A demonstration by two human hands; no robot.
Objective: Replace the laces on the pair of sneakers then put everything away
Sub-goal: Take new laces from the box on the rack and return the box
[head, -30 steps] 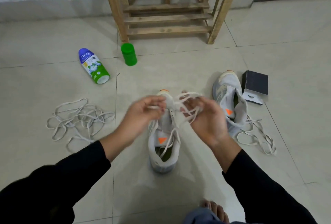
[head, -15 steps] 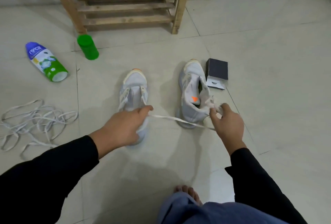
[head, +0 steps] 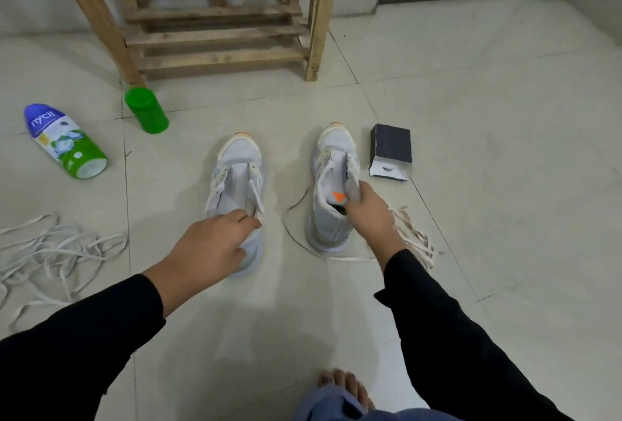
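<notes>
On pale floor tiles, both hands are down on the shoes. Left hand grips the heel collar of the grey mesh left sneaker, fingers curled over the rim, thumb on the inner side. Right hand pinches a soft grey flap of the grey mesh right sneaker, tongue or collar, hard to tell. Its fingertips are closed on the flap just beside the orange triangle tag. Neither shoe shows a threaded lace, as far as can be told.

A flat off-white loose lace loops on the floor from between the two sets of fingers, round the right heel and under the right wrist. A tangled off-white lace bundle sits just outboard of the right knuckles. A bigger tangled lace heap lies well outboard of the left fingers. A black card box lies beyond the right fingertips.

Likely risks:
- Lifting the right shoe by the floppy flap could let it swing or slip.
- The looped strand may snag on the heel and drag.
- Old and new laces could get mixed, since it is unclear which is which.
</notes>
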